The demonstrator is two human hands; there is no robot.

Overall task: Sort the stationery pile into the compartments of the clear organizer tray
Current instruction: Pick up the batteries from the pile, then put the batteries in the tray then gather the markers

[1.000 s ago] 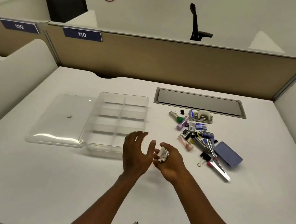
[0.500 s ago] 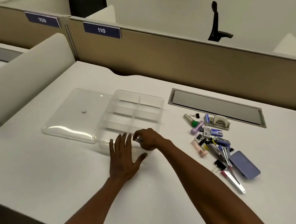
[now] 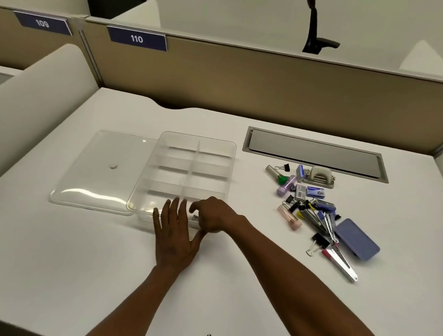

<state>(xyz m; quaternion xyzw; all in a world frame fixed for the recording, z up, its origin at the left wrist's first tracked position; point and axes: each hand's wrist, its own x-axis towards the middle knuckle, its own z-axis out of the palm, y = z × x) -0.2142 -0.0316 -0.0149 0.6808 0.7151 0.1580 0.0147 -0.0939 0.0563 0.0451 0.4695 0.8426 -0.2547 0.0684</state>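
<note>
Curled right hand (image 3: 212, 214) over near-right compartment of clear plastic organizer tray (image 3: 228, 151), fingers bunched around small pale item barely visible under knuckles; can't tell if still pinched or already let go. Left hand (image 3: 175, 235) flat and spread on white desk (image 3: 34, 256), fingertips against tray's near wall, holding nothing.

Changed since a second ago: both hands then mid-air in front of tray, right holding small pale pieces; now right hand down at the compartment, left planted as brace. Reads as first deposit in progress; other compartments look empty, so task barely started.

Clear flat lid (image 3: 99, 168) lying left of tray, touching or slightly tucked under its side. Mixed stationery pile (image 3: 319, 209) well right of tray: clips, small boxes, highlighters, flat blue-grey case (image 3: 357, 239), grey hole punch (image 3: 322, 177).

Open desk between tray and pile, clear reach path. Recessed grey cable hatch (image 3: 315, 154) behind pile. Tan partition at far edge.
</note>
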